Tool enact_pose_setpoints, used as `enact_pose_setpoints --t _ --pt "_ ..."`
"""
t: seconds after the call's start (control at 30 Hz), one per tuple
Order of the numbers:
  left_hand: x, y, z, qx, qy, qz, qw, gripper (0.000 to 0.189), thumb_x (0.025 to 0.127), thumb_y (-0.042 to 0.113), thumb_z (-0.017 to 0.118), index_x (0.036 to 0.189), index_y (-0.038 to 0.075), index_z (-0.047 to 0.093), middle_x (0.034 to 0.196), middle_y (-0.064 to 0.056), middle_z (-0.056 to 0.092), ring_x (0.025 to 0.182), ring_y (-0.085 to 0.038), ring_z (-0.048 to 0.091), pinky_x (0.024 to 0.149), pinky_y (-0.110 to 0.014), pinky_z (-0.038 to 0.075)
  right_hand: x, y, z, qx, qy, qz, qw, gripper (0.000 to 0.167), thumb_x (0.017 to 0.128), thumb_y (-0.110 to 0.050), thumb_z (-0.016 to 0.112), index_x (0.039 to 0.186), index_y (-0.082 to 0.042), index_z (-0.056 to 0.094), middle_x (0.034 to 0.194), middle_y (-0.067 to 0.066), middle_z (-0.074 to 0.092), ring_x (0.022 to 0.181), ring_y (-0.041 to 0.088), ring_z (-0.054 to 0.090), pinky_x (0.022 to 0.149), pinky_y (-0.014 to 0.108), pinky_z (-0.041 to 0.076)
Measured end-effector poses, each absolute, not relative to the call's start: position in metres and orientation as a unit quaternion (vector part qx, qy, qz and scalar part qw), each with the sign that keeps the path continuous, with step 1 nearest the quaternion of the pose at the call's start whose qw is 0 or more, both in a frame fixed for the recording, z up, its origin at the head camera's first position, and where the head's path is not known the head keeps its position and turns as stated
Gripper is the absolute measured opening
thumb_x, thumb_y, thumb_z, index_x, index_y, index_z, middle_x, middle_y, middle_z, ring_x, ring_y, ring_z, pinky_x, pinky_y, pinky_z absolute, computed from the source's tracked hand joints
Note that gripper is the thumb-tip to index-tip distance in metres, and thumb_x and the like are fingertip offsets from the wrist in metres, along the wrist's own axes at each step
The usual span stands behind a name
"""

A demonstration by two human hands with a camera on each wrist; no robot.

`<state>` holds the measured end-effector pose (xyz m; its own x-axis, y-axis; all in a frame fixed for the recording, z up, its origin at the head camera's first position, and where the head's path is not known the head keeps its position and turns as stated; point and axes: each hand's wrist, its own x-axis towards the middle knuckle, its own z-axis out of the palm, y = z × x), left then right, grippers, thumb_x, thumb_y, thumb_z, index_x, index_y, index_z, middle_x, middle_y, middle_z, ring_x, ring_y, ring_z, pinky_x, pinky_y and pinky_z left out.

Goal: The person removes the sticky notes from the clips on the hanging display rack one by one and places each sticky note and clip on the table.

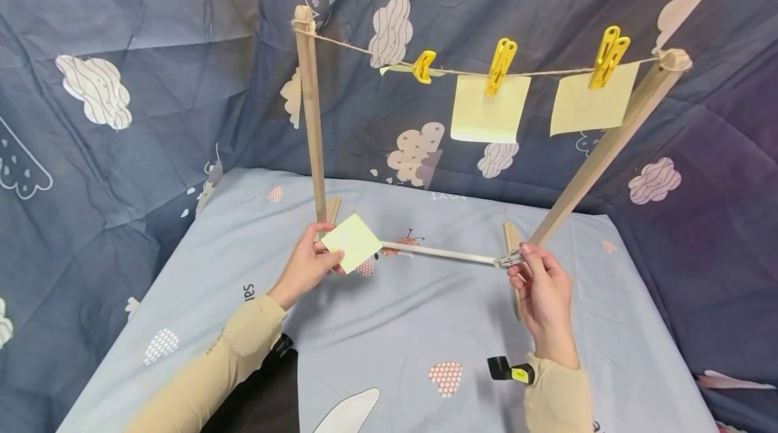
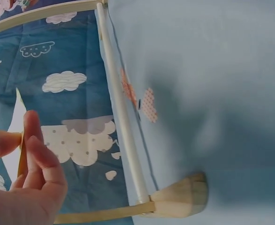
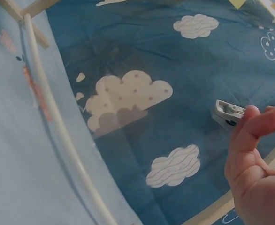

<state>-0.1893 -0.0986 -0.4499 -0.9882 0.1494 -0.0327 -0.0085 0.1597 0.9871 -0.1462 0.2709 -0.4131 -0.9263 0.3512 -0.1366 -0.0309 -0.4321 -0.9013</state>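
My left hand [image 1: 304, 265] pinches a pale yellow paper note [image 1: 352, 242] between thumb and fingers, in front of the left post. In the left wrist view the note [image 2: 13, 133] shows nearly edge-on. A grey-white clothespin [image 1: 509, 259] is pinched by my right hand [image 1: 547, 291], low beside the right post; the right wrist view shows the clothespin's tip [image 3: 227, 111] poking past the fingers. Above both hands runs a twine line [image 1: 348, 46]. Yellow clothespins [image 1: 501, 68] grip it, with a middle note [image 1: 489, 115] and a right note [image 1: 586, 105] hanging there. A leftmost note [image 1: 395, 69] appears edge-on.
A left wooden post [image 1: 310, 102] and a leaning right wooden post [image 1: 608, 149] carry the twine. A pale rod [image 1: 440, 254] joins them near the bottom. Light blue cloth [image 1: 389, 325] covers the surface, and dark cloud-print fabric [image 1: 182, 68] hangs behind.
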Motion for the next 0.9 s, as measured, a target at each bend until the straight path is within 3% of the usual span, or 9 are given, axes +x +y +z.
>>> enact_pose_setpoints --t 0.2,0.6,0.9 --pt "-0.191 -0.101 -0.464 0.036 0.773 0.626 0.094 0.051 0.087 -0.002 0.06 0.132 0.001 0.036 0.083 -0.019 0.067 0.063 -0.027 0.066 0.059 -0.032 0.049 -0.144 0.274 -0.425 -0.162 -0.546 0.818 0.084 0.011 0.089 -0.017 0.069 0.098 -0.011 0.067 0.082 -0.002 0.067 0.06 0.008 0.065 0.051 0.015 0.05" --pt "-0.192 -0.102 -0.484 0.057 0.783 0.599 0.154 0.05 0.086 -0.004 0.059 0.13 -0.004 0.034 0.09 -0.022 0.068 0.06 -0.013 0.06 0.055 -0.03 0.046 -0.135 0.285 -0.451 -0.202 -0.577 0.791 0.035 0.013 0.091 -0.021 0.068 0.102 -0.015 0.064 0.088 -0.005 0.062 0.067 0.006 0.066 0.057 0.015 0.052" --pt "-0.188 -0.101 -0.492 0.066 0.819 0.539 0.185 0.046 0.085 -0.003 0.061 0.127 -0.003 0.04 0.076 -0.012 0.063 0.058 -0.017 0.057 0.054 -0.029 0.046 -0.127 0.295 -0.474 -0.17 -0.596 0.785 0.001 0.008 0.094 -0.013 0.063 0.101 -0.013 0.063 0.088 -0.009 0.066 0.072 0.006 0.069 0.06 0.015 0.053"
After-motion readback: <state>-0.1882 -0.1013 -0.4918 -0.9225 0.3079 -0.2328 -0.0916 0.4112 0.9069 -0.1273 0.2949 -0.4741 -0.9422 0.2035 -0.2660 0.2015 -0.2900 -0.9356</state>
